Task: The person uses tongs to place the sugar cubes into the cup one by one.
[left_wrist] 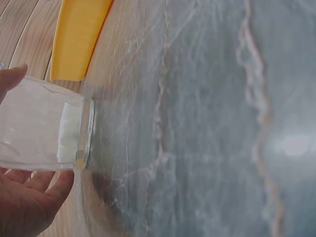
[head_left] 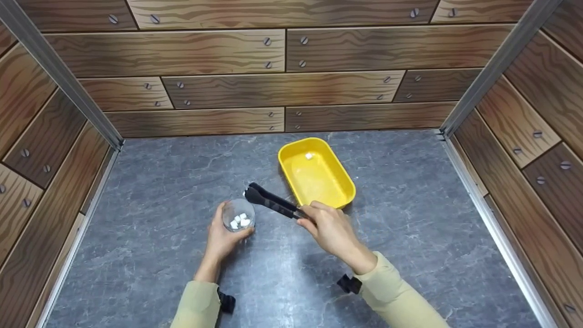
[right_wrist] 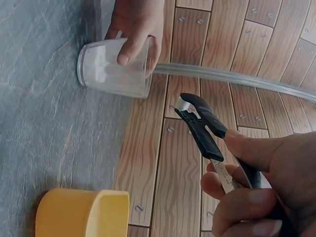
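Observation:
My left hand (head_left: 222, 237) grips a clear glass (head_left: 231, 210) that stands on the grey surface, thumb on one side and fingers on the other. Several white cubes (head_left: 241, 220) lie at its bottom. In my right hand (head_left: 332, 228) are black tongs (head_left: 272, 202), pinched between thumb and fingers. Between the tong tips is a white cube (right_wrist: 182, 104), clear in the right wrist view. The tips hang just to the right of the glass rim, above it. Behind my right hand sits a yellow tray (head_left: 319, 177) with one white cube (head_left: 309, 156) near its far end.
Wood-patterned panels (head_left: 227, 50) wall the back and both sides. Metal strips (head_left: 496, 232) run along the side edges of the grey marbled surface (head_left: 401, 182). A black device (head_left: 350, 283) is on the right wrist, another (head_left: 226, 301) on the left.

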Tool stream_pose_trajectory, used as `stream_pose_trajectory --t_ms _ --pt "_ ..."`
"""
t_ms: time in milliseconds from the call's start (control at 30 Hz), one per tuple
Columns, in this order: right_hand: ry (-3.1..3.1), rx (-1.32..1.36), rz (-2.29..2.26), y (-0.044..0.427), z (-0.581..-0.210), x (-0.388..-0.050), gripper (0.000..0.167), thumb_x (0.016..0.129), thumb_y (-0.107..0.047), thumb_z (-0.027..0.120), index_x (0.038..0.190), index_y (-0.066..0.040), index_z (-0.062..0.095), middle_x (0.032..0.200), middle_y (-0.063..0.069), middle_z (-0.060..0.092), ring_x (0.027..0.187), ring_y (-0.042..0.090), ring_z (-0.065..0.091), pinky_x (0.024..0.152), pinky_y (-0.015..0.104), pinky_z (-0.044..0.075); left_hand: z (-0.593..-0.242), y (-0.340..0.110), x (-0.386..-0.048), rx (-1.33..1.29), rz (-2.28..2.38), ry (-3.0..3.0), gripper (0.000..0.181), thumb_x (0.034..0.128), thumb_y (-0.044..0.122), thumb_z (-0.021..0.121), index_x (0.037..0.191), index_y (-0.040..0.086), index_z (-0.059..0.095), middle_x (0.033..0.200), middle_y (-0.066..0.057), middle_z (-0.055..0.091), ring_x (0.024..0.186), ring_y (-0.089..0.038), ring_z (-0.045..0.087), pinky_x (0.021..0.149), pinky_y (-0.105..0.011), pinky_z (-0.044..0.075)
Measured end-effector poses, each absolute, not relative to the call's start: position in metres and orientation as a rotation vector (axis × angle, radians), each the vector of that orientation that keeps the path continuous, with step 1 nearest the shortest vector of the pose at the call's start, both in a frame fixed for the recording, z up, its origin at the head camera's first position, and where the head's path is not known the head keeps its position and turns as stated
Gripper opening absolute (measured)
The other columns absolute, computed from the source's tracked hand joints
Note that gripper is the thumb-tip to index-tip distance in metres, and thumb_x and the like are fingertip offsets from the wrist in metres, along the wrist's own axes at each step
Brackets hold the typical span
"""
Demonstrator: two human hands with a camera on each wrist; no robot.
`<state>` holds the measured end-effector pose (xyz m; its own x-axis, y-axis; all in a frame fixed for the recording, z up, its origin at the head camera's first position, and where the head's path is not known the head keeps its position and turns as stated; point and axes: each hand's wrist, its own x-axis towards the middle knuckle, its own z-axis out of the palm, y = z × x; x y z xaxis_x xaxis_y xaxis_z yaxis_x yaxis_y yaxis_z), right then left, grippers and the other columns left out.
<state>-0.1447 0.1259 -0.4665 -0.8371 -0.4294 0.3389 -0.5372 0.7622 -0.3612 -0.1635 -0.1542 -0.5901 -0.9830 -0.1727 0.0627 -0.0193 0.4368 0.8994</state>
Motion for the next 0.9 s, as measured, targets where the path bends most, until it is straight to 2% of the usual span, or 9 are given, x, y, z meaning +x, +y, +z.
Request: stream_pose_trajectory --t_ms 300,433,533,667,900 --pt "-2.758 0.758 0.674 0.121 -0.465 -0.144 0.031 0.088 -0.033 0.074 0.108 -0.01 0.073 0.077 -0.007 0.054 0.057 0.008 0.043 0.046 0.023 0.037 -0.59 -0.154 -0.164 0.167 -1.606 -2.53 0.099 0.0639 0.024 0.093 0.145 0.004 0.039 0.14 -0.023 0.049 0.128 -0.04 0.046 0.106 -0.051 0.037" --pt "-2.759 0.694 0.684 0.124 -0.464 -0.147 0.021 0.087 -0.033 0.075 0.095 -0.014 0.072 0.073 -0.008 0.051 0.057 0.009 0.045 0.046 0.025 0.038 -0.59 -0.154 -0.163 0.156 -1.613 -2.524 0.099 0.0641 0.024 0.093 0.145 0.004 0.039 0.139 -0.024 0.049 0.126 -0.041 0.048 0.103 -0.054 0.039" --pt "-2.773 0.644 0.711 0.128 -0.464 -0.151 0.017 0.087 -0.032 0.076 0.09 -0.017 0.07 0.074 -0.008 0.053 0.06 0.01 0.052 0.05 0.025 0.043 -0.59 -0.154 -0.163 0.155 -1.608 -2.524 0.1 0.0635 0.024 0.093 0.145 0.005 0.039 0.138 -0.025 0.05 0.124 -0.042 0.048 0.102 -0.055 0.04" --pt "-2.813 0.565 0.733 0.135 -0.464 -0.158 0.023 0.086 -0.031 0.077 0.102 -0.014 0.073 0.082 -0.004 0.062 0.066 0.013 0.06 0.054 0.028 0.049 -0.589 -0.154 -0.163 0.166 -1.605 -2.533 0.101 0.0635 0.025 0.093 0.146 0.005 0.038 0.138 -0.026 0.049 0.125 -0.043 0.048 0.103 -0.055 0.039" --pt "-2.9 0.386 0.65 0.146 -0.466 -0.173 0.036 0.089 -0.034 0.074 0.115 -0.009 0.072 0.094 0.004 0.067 0.067 0.019 0.06 0.052 0.034 0.049 -0.589 -0.154 -0.162 0.175 -1.61 -2.53 0.101 0.0632 0.024 0.093 0.145 0.005 0.038 0.137 -0.026 0.05 0.125 -0.043 0.048 0.103 -0.055 0.039"
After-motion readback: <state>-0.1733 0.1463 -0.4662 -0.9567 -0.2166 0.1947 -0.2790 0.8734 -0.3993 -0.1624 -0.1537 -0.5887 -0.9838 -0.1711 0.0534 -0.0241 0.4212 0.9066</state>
